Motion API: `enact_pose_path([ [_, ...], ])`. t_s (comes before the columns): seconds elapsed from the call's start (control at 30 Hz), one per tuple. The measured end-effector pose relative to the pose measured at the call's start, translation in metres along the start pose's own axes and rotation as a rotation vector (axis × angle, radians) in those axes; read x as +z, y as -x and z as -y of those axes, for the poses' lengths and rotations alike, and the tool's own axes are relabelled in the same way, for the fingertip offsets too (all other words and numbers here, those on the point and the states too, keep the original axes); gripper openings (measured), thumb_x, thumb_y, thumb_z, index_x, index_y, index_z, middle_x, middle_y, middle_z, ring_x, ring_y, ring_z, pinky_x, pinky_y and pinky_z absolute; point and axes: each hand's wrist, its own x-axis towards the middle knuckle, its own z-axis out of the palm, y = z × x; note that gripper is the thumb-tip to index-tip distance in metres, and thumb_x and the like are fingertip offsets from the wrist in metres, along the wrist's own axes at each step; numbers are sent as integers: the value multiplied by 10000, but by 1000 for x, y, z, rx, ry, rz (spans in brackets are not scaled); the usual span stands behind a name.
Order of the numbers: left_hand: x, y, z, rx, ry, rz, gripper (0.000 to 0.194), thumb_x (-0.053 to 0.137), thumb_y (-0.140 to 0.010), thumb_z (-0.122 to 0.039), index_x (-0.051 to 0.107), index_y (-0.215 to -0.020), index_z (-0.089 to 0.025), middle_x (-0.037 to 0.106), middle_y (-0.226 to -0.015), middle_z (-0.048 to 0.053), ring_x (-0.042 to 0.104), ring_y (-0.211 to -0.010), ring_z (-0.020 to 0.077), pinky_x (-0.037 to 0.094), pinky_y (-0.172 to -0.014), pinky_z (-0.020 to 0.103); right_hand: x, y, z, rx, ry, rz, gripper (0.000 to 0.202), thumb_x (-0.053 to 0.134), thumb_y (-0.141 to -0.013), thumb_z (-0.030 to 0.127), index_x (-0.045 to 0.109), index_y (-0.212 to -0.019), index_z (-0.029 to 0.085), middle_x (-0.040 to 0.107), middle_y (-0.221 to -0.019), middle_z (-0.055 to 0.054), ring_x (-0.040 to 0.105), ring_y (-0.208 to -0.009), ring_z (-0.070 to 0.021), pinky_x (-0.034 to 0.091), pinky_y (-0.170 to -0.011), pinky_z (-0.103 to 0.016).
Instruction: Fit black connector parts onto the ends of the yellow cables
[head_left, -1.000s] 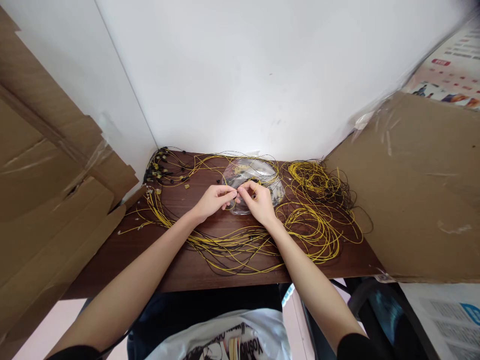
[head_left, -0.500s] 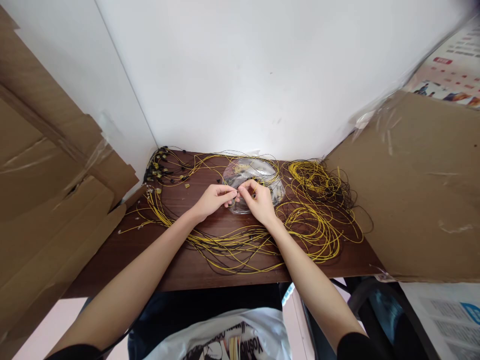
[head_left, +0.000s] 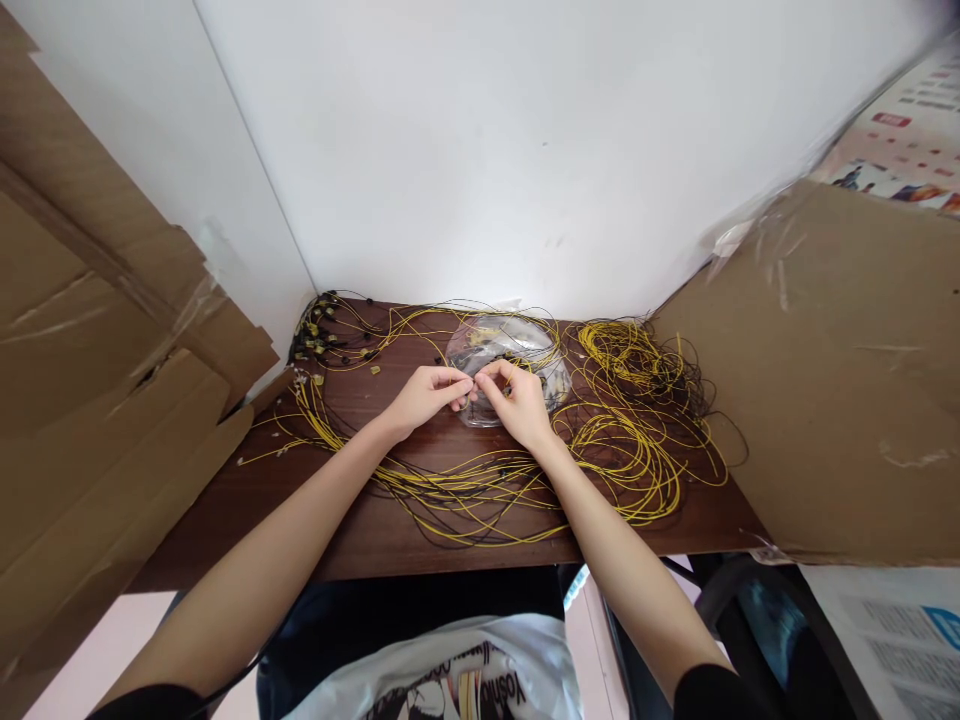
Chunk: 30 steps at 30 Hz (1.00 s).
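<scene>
My left hand (head_left: pixel 433 396) and my right hand (head_left: pixel 516 397) meet fingertip to fingertip over the middle of the table, both closed in a pinch. What sits between the fingertips is tiny and mostly hidden; a thin wire seems to run by the left fingers. Right behind and under the hands lies a clear plastic bag (head_left: pixel 487 338) with small dark and yellow pieces in it. A bundle of yellow and black wires (head_left: pixel 465 485) sweeps beneath my forearms, from small white ends at the left to loops at the right.
Black connectors (head_left: pixel 319 335) with yellow bits cluster at the back left. Tangled yellow wire coils (head_left: pixel 626 360) lie at the back right. Cardboard walls (head_left: pixel 840 400) flank the brown table (head_left: pixel 217 520), and a white wall (head_left: pixel 480 160) closes the back. A small yellow piece (head_left: pixel 375 370) lies left of the bag.
Hardly anything differs. Both hands keep their pinch in the same place, with the fingertips a touch closer together.
</scene>
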Motion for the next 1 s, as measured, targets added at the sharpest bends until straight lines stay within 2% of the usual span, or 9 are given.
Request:
enact_pose_path([
  [0.33, 1, 0, 0, 17, 22, -13, 276, 648, -737, -360, 681, -808, -96, 662, -753, 55, 578, -721, 135, 457, -736, 275, 0, 1, 3, 4, -63, -18, 169, 491, -873, 303, 583, -796, 184, 652, -671, -5, 602, -610, -138, 464, -651, -254],
  [0.53, 2, -1, 3, -12, 87, 24, 309, 660, -728, -378, 672, -828, -86, 664, -775, 67, 597, -736, 142, 485, -737, 288, 0, 0, 1, -8, -33, 19, 189, 498, -873, 315, 601, -793, 179, 657, -692, -14, 604, -634, -138, 465, -654, -250],
  [0.77, 2, -2, 4, -19, 108, 29, 319, 663, -724, -390, 672, -830, -89, 671, -791, 69, 603, -752, 142, 488, -736, 282, 1, 1, -6, -2, -36, -31, 191, 463, -890, 321, 562, -806, 181, 644, -699, -14, 605, -625, -138, 456, -650, -251],
  [1.0, 2, -2, 5, -15, 101, 21, 313, 670, -718, -387, 674, -810, -88, 666, -764, 67, 604, -734, 144, 491, -738, 289, 0, 0, 0, -7, -50, 11, 145, 525, -854, 301, 594, -817, 178, 658, -705, -12, 604, -605, -133, 463, -623, -239],
])
